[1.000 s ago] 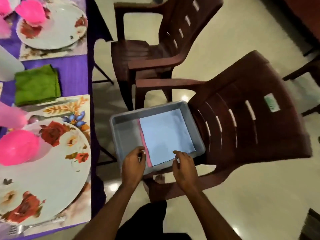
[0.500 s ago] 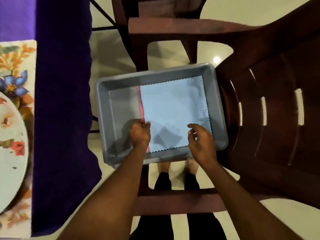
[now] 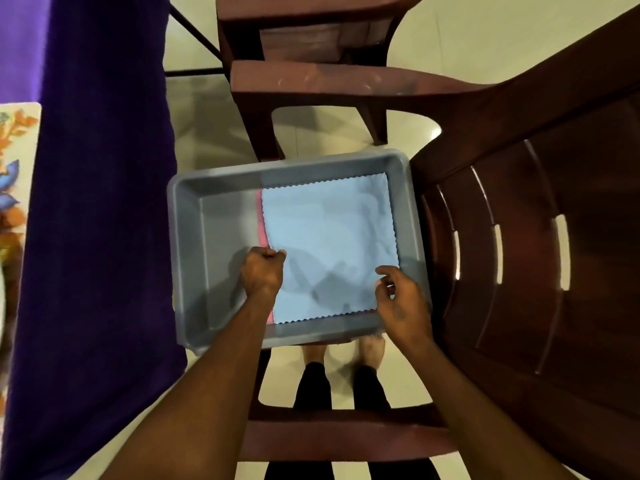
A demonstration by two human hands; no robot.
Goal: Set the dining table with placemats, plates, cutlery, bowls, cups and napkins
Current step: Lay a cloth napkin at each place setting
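Observation:
A grey plastic tub (image 3: pixel 188 258) sits on the seat of a dark red plastic chair (image 3: pixel 526 237). Inside lies a flat light blue napkin (image 3: pixel 332 230) with a scalloped edge, and a pink napkin (image 3: pixel 262 220) shows as a thin strip under its left side. My left hand (image 3: pixel 263 271) is curled at the blue napkin's left edge and pinches it. My right hand (image 3: pixel 403 299) hovers at the napkin's near right corner, fingers curled with thumb and forefinger apart, gripping nothing that I can see.
A purple tablecloth (image 3: pixel 100 237) hangs down on the left, with a floral placemat (image 3: pixel 17 168) at the frame's edge. A second dark red chair (image 3: pixel 304 36) stands beyond the tub. My feet (image 3: pixel 370 348) stand on pale floor tiles under the chair.
My head has tipped down over the tub, so the table settings have left the view. Both hands moved from the tub's near rim onto the blue napkin, the left closing on its edge.

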